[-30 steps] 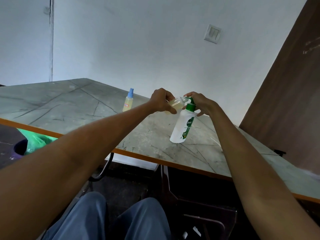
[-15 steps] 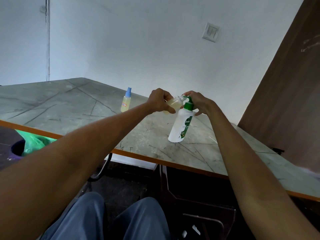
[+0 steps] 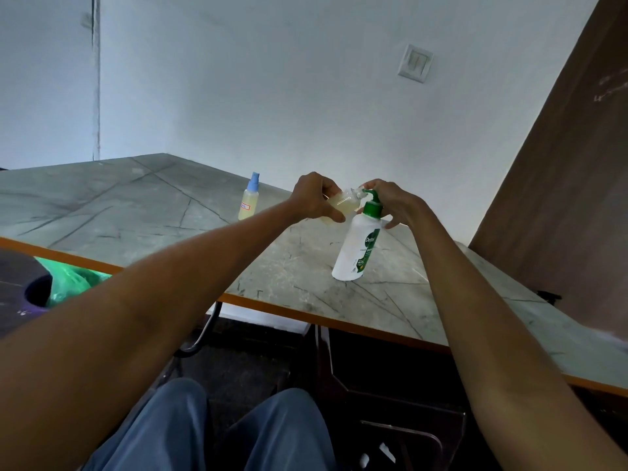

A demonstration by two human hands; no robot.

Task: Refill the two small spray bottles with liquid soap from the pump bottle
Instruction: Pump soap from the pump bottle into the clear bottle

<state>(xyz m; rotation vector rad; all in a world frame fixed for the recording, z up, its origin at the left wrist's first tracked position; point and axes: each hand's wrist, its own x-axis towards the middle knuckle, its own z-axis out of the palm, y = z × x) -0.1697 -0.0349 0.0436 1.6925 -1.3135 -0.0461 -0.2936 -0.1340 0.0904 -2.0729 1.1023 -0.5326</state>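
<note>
A white pump bottle (image 3: 355,249) with a green pump head stands on the marbled table (image 3: 142,212). My right hand (image 3: 390,202) rests on top of the green pump head. My left hand (image 3: 314,198) grips a small clear spray bottle (image 3: 343,205) with yellowish liquid, tilted, its open neck right at the pump's spout. A second small spray bottle (image 3: 249,202) with a blue cap stands upright further left on the table, untouched.
The table's orange front edge (image 3: 272,307) runs diagonally above my knees. A bin with a green bag (image 3: 64,283) sits at the lower left. A brown wooden panel (image 3: 560,198) rises at the right. A white wall stands behind the table.
Both hands keep their hold on the small bottle and the pump head. The view has shifted slightly; nothing else has moved.
</note>
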